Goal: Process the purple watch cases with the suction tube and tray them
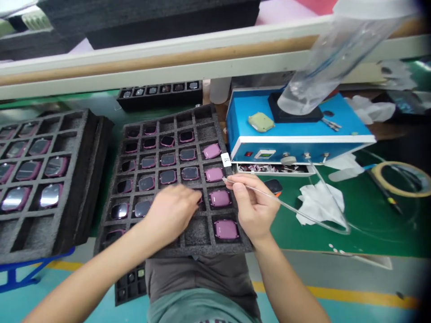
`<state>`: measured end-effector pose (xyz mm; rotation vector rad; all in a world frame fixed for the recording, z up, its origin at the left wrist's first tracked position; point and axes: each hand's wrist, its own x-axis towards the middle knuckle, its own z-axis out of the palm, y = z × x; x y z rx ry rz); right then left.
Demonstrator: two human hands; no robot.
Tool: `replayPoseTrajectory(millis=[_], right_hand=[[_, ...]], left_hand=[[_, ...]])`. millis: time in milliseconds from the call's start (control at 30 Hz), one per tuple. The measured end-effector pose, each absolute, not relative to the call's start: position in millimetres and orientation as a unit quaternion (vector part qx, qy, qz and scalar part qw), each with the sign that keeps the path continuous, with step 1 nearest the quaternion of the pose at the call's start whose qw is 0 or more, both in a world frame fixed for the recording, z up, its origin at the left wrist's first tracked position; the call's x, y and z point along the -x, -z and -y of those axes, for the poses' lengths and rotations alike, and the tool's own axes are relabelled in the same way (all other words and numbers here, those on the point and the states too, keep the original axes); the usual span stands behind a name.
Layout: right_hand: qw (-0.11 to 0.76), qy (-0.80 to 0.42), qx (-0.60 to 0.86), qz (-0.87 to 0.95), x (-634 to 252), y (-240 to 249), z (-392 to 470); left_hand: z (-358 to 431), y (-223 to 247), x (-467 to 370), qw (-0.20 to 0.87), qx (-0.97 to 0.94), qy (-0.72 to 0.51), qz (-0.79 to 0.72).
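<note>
A black foam tray (197,231) lies in front of me, with dark-screened watch cases in its left columns and purple watch cases (220,198), backs up, in the right column. Over the middle, my left hand (173,208) has its fingers bent down at a compartment, closed around the edge of a watch case (200,197) that they mostly cover. At the tray's right edge my right hand (254,202) pinches the end of a clear thin tube (289,207). Its tip is beside a purple case. The tube runs to a blue machine (249,116).
Another foam tray (72,130) of watches stands at the left. Behind is a long black tray (161,99) under a shelf edge (151,58). A clear cylinder (313,76) stands on the machine. White cloth (319,202) and a tape roll (404,179) lie at the right.
</note>
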<state>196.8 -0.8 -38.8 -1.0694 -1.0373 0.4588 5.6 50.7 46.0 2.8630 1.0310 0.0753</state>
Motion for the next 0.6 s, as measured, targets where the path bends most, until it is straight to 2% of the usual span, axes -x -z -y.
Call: replayPoseTrajectory(millis=[133, 200, 267, 333, 433, 500, 600], right_hand=[[0.713, -0.204, 0.485, 0.464, -196.1, 37.9, -0.1], [0.724, -0.196, 0.485, 0.449, -195.3, 37.0, -0.7], [0.733, -0.193, 0.484, 0.436, -194.2, 35.7, -1.3], [0.737, -0.193, 0.483, 0.432, -193.1, 34.3, -1.8], [0.746, -0.181, 0.48, 0.424, -192.1, 33.8, -2.5], [0.751, -0.176, 0.478, 0.421, -192.3, 35.1, -2.7], [0.737, -0.187, 0.483, 0.435, -193.6, 38.2, -2.7]], left_hand=[[-31.6, -43.8, -2.2, 0.006, -0.942, 0.056, -0.331], [-36.5, -49.0, -4.4, 0.032, -0.937, 0.072, -0.341], [-45.4, -54.4, -4.0, 0.083, -0.93, 0.024, -0.358], [-54.8, -54.9, -4.1, 0.174, -0.904, -0.084, -0.383], [-64.8, -42.0, -14.0, 0.394, -0.783, -0.246, -0.413], [-66.8, -27.3, -26.3, 0.525, -0.677, -0.301, -0.418], [-64.2, -7.5, -41.4, 0.611, -0.584, -0.344, -0.409]])
